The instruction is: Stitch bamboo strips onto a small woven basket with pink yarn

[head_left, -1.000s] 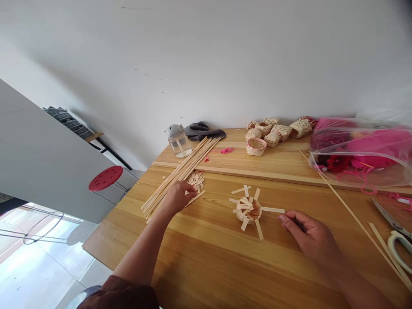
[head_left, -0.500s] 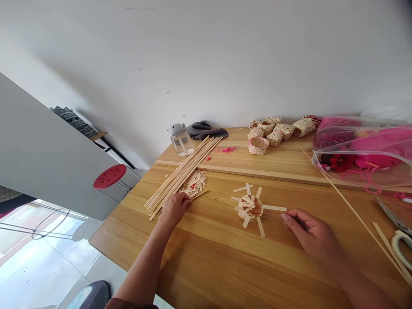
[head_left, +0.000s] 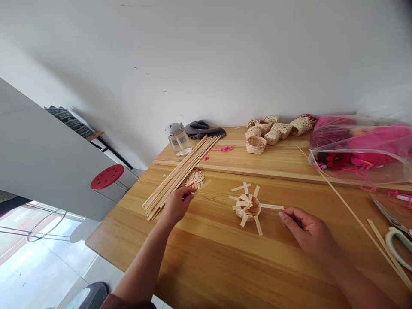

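Observation:
A small woven basket (head_left: 253, 211) sits on the wooden table, with loose strip ends fanning out around its rim. My right hand (head_left: 305, 225) pinches the tip of one bamboo strip (head_left: 272, 207) that sticks out from the basket's right side. Further left, my left hand (head_left: 178, 205) is closed on a short bamboo strip (head_left: 203, 187), slightly blurred, its far end raised towards the right. Just behind that hand lie a bundle of long bamboo strips (head_left: 183, 174) and a heap of short strip offcuts (head_left: 195, 177).
Finished small baskets (head_left: 256, 145) cluster by the wall, beside a clear bag of pink yarn (head_left: 363, 146). White-handled scissors (head_left: 397, 240) and long strips lie at the right. A water bottle (head_left: 179, 139) and dark cloth (head_left: 204, 129) stand at the back left. A red stool (head_left: 107, 177) is beyond the table edge.
My left hand has lifted the short strip off the table by the offcuts and tilted it. My right hand keeps its pinch on the basket's strip. The view has shifted slightly.

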Available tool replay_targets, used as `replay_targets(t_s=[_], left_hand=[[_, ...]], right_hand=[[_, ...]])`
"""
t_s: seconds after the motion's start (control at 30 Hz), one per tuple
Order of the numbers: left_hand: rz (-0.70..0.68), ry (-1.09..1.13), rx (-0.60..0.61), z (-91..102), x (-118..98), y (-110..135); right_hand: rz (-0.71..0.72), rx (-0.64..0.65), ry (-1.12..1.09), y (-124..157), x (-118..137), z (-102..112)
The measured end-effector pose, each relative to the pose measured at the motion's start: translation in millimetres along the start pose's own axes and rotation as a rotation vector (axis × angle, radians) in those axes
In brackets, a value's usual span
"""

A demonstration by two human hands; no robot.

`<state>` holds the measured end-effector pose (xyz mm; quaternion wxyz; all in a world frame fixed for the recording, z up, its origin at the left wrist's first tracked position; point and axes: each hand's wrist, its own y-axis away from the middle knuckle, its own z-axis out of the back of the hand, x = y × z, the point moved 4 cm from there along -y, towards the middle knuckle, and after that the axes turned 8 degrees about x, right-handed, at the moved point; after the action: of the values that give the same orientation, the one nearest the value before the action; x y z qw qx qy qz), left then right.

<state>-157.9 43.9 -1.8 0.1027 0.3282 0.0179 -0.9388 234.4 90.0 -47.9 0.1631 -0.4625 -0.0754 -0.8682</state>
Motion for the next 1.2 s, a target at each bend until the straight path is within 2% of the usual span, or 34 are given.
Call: replay_targets(t_s=[0.13,0.2,0.3,0.43,0.5,0.57,0.67,0.77,0.87,1.07,1.2], left_hand=[[-0.064,0.016,0.121,-34.7,-28.8,-5.8],[-0.082,0.002,0.149,-41.6,-37.3,-6.5],[-0.056,-0.077,0.085,-26.8,-32.4,-6.3],[0.04,-0.211,-0.079,14.8,1.1,-4.4],[0.079,-0.252,-0.095,26.3,19.6,-3.0],[0.09,-0.264,-0.074,27.5,33.4,-2.1],[0.08,-0.25,-0.054,18.6,42.8,-3.1],[0.061,-0.226,-0.066,11.6,42.8,-6.8],[0.048,-0.191,-0.084,14.3,40.2,-10.2],[0.039,-0.177,-0.013,27.4,36.2,-14.4],[0.002,-0.24,0.053,26.5,38.4,-18.9]], right_hand=[[-0.01,0.005,-0.008,-0.6,0.0,0.0],[-0.005,0.004,-0.01,-0.9,-0.4,0.1],[0.01,-0.001,-0.016,-0.5,-1.0,0.2],[0.0,-0.009,-0.014,0.0,-3.6,-0.2],[-0.005,-0.008,-0.014,-0.2,-5.4,-0.5],[0.0,-0.008,-0.016,-0.6,-6.5,-0.5],[-0.002,0.001,-0.01,-1.6,-7.1,-0.2],[-0.018,-0.008,-0.002,-2.4,-7.1,0.8],[-0.021,-0.017,0.003,-2.2,-7.3,1.2],[-0.028,-0.011,0.004,-0.3,-11.0,0.3],[-0.047,-0.002,0.017,-0.9,-12.4,-0.4]])
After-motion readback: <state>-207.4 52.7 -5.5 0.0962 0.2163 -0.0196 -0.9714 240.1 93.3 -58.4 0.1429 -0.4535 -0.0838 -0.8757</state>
